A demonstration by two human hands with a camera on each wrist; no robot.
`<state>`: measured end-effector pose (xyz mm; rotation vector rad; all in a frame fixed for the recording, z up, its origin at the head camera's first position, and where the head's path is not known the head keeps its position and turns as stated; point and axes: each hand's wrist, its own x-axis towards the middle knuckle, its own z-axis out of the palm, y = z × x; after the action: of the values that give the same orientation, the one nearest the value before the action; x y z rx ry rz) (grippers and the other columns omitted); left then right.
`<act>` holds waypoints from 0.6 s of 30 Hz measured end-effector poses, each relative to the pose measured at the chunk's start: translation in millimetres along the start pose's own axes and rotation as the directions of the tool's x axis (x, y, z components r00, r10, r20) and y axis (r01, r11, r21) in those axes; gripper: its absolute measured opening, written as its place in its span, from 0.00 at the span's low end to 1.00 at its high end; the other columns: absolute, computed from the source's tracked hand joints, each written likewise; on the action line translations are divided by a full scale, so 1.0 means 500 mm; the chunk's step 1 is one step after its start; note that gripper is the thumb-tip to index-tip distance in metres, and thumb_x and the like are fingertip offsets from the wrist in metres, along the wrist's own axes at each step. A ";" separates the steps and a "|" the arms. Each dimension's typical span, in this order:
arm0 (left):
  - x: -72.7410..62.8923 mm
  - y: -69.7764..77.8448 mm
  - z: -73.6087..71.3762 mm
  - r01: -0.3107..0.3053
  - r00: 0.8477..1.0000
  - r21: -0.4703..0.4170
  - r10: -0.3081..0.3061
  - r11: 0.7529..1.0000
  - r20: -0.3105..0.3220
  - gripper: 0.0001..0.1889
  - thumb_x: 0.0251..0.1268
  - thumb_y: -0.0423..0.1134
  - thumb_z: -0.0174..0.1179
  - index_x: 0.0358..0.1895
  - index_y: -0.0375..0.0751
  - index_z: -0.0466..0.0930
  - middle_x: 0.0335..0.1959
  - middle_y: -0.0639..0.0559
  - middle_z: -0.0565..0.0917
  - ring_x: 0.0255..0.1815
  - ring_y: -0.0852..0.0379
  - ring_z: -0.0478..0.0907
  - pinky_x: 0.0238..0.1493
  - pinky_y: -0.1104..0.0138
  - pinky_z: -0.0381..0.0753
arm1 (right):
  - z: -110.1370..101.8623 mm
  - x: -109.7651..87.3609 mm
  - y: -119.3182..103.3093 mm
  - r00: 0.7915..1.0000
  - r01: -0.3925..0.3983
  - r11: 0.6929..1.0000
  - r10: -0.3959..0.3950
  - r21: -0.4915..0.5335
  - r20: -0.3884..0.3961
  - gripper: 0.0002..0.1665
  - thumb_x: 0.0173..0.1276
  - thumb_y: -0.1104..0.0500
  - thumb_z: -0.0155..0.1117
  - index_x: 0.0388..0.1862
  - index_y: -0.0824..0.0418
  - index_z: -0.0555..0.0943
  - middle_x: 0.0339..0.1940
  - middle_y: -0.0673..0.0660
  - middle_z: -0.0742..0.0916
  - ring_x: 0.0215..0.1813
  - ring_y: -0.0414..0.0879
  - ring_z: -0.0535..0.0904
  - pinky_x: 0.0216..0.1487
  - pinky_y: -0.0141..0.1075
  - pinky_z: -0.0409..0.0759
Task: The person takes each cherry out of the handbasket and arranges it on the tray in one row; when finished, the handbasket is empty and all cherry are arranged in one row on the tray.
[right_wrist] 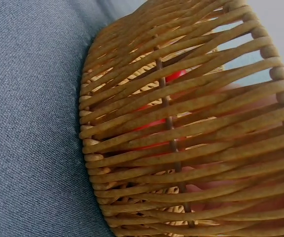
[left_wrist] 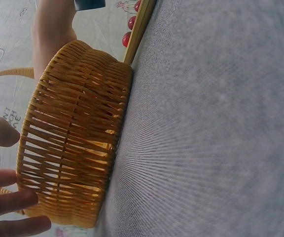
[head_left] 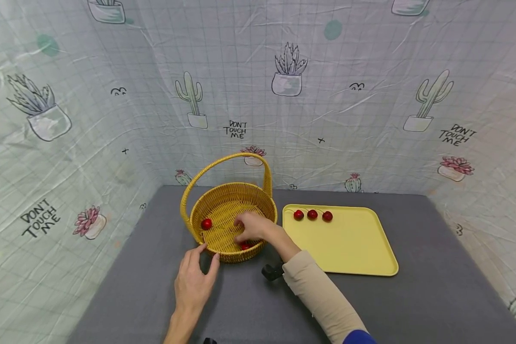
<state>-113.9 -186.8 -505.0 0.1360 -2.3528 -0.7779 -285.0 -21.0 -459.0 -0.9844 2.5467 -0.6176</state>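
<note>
A yellow wicker basket (head_left: 230, 192) with a tall arched handle stands left of centre in the head view. My right hand (head_left: 254, 226) reaches down inside it, thumb and forefinger apart, with nothing visible between them; the other fingers are hidden. Just below that hand, by the near wall, is a red cherry (head_left: 245, 246), partly covered. Another cherry (head_left: 206, 224) lies at the basket's left side. My left hand (head_left: 194, 278) is at the basket's near left rim, fingers spread. In the right wrist view, the weave (right_wrist: 132, 118) hides most of the right hand.
Right of the basket lies a pale yellow tray (head_left: 352, 243) with three stemmed cherries (head_left: 312, 214) in a row at its far left. A black object (head_left: 272, 272) is beside the right wrist. The grey tabletop (head_left: 417, 306) ends at a printed cloth backdrop (head_left: 258, 105).
</note>
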 end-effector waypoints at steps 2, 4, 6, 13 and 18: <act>0.000 0.001 -0.001 0.006 1.000 -0.002 -0.006 1.000 0.003 0.22 0.63 0.48 0.69 0.57 0.40 0.82 0.49 0.45 0.84 0.48 0.44 0.83 0.38 0.48 0.85 | 0.001 0.001 -0.003 1.000 -0.003 1.000 0.004 -0.007 0.020 0.28 0.64 0.49 0.73 0.59 0.60 0.81 0.54 0.55 0.86 0.54 0.46 0.81 0.57 0.40 0.80; 0.000 0.002 -0.002 0.013 1.000 -0.001 -0.013 1.000 0.006 0.22 0.63 0.48 0.69 0.57 0.40 0.82 0.49 0.45 0.84 0.48 0.44 0.83 0.38 0.48 0.85 | 0.003 0.002 -0.005 0.999 -0.007 1.000 0.008 -0.021 0.037 0.26 0.64 0.50 0.73 0.58 0.59 0.81 0.52 0.54 0.86 0.51 0.44 0.81 0.54 0.38 0.81; 0.000 0.003 -0.003 0.019 1.000 0.001 -0.019 1.000 0.010 0.22 0.63 0.48 0.69 0.57 0.41 0.82 0.49 0.45 0.84 0.48 0.44 0.83 0.39 0.48 0.85 | 0.005 0.002 -0.006 0.999 -0.015 0.999 0.017 -0.029 0.052 0.25 0.64 0.51 0.74 0.57 0.58 0.81 0.49 0.53 0.86 0.47 0.42 0.81 0.50 0.36 0.81; -0.001 0.004 -0.005 0.020 1.000 0.004 -0.020 1.000 0.007 0.22 0.63 0.48 0.69 0.57 0.41 0.82 0.49 0.45 0.84 0.48 0.44 0.83 0.39 0.48 0.85 | 0.008 0.002 -0.008 0.997 -0.013 0.999 0.015 -0.034 0.076 0.19 0.64 0.54 0.74 0.52 0.56 0.82 0.42 0.50 0.86 0.37 0.39 0.78 0.40 0.32 0.78; -0.001 0.005 -0.006 0.012 1.000 0.004 -0.012 1.000 0.003 0.22 0.62 0.48 0.70 0.56 0.41 0.82 0.49 0.45 0.84 0.47 0.44 0.83 0.38 0.48 0.85 | 0.007 -0.001 -0.008 0.998 -0.004 1.000 0.005 -0.023 0.066 0.19 0.66 0.55 0.71 0.54 0.56 0.82 0.43 0.52 0.86 0.38 0.39 0.78 0.41 0.32 0.78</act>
<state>-111.5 -186.0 -502.0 0.1509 -2.3582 -0.7798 -281.0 -24.3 -459.9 -0.9900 2.5031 -0.5468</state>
